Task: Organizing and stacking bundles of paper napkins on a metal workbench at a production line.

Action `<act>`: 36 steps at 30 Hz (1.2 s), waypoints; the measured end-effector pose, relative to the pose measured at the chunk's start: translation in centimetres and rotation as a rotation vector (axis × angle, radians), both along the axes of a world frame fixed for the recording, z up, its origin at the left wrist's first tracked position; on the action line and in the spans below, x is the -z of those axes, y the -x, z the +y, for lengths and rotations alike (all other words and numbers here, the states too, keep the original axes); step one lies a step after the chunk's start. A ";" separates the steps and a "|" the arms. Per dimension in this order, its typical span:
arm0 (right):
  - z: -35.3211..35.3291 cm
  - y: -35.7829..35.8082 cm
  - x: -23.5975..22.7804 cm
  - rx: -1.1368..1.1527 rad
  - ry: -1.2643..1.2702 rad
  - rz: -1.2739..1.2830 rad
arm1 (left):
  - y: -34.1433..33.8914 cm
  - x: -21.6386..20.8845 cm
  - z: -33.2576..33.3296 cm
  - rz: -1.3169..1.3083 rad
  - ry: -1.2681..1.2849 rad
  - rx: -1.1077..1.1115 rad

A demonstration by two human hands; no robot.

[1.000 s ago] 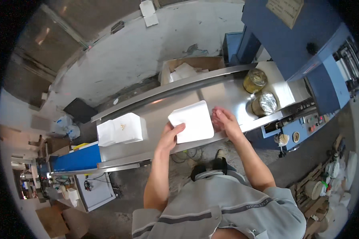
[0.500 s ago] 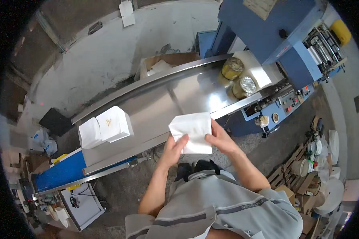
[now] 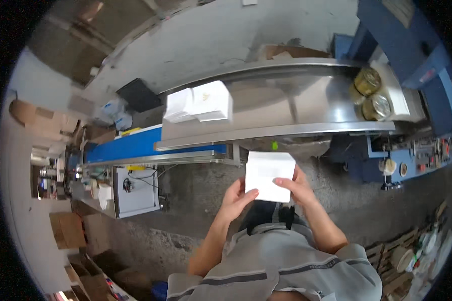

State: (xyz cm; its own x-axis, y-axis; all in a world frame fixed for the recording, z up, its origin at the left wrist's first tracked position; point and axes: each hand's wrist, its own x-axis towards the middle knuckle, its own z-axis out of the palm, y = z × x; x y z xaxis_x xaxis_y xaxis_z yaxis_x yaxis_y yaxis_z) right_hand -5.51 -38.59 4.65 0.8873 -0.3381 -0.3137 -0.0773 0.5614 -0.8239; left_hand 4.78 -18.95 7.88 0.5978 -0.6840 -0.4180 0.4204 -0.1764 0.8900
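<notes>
White paper stack [image 3: 266, 168], thick and roughly square, gripped in both bare hands at about four o'clock from the centre of the view, broad face upward. Clear of the front edge of the steel table [image 3: 271, 100], on the wearer's side of it.

Left hand [image 3: 233, 199]: grasping the stack at its seven-o'clock corner, thumb laid over the upper face, fingers at the nine-o'clock edge, partly hidden. Right hand [image 3: 304, 191]: grasping the stack at about four o'clock, thumb reaching inward over the upper face, fingers behind the three-o'clock edge, largely out of sight.

Further bearings, reckoned from the held stack. At six o'clock, grey shirt [image 3: 271, 256] with a dark stripe. On the steel table, at ten to eleven o'clock, two white piles side by side and touching: a plain pile [image 3: 179, 106] and a marked pile [image 3: 212, 103] with a small brownish mark on top. Near the far end of the same table, between one and two o'clock, two yellowish cylinders, one farther back [image 3: 367, 82], one nearer [image 3: 376, 108]. At twelve o'clock, beyond the table, an open cardboard box [image 3: 306, 52]. At nine o'clock, a blue conveyor belt [image 3: 125, 146]. Between one and two o'clock, blue machine housing [image 3: 404, 50]; at three o'clock, a control panel [image 3: 422, 165] with red buttons. At four o'clock, wooden pallets [image 3: 386, 256] on the floor.
</notes>
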 end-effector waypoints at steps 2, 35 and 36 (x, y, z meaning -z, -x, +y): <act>1.9 -1.5 0.1 -0.114 0.030 -0.071 | -0.3 -0.1 3.4 -0.023 -0.001 -0.058; 77.7 -60.9 -0.9 -0.581 0.167 -0.227 | -22.5 10.7 78.7 0.000 -0.021 -1.453; 79.7 -64.8 -0.7 -0.558 0.132 -0.171 | -21.9 12.6 80.7 -0.013 -0.048 -1.468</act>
State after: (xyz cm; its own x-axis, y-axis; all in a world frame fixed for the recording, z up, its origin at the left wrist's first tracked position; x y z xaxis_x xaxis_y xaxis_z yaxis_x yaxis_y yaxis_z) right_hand 59.27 41.11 5.32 0.9763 0.1671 -0.1378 -0.1913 0.3662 -0.9107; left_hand 26.70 61.76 -4.74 0.7329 0.5416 -0.4118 0.2371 0.3641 0.9007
